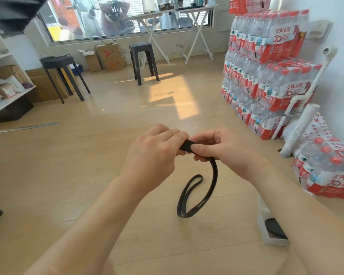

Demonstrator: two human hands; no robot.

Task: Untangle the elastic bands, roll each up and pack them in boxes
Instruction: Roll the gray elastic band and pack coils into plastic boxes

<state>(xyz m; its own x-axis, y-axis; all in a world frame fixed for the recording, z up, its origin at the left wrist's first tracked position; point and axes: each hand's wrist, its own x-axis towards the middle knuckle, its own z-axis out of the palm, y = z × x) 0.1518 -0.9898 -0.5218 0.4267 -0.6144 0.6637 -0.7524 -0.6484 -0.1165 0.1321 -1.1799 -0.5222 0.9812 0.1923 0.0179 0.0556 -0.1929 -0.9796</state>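
Note:
A black elastic band (199, 195) hangs in a long double loop from both hands over the wooden floor. Its upper end is folded flat between my hands. My left hand (153, 153) grips that end with curled fingers. My right hand (218, 147) pinches the same end from the right, thumb on top. A small white box (266, 235) lies on the floor at lower right, partly hidden by my right forearm, with a rolled black band (274, 227) inside it.
Stacked packs of bottled water (266, 66) line the right wall, with another pack (330, 171) and white pipes (298, 126) nearer. Two dark stools (62, 76) (143, 60), cardboard boxes (109, 56) and a shelf (6, 86) stand further back and to the left. A metal strip (24, 127) lies on the floor.

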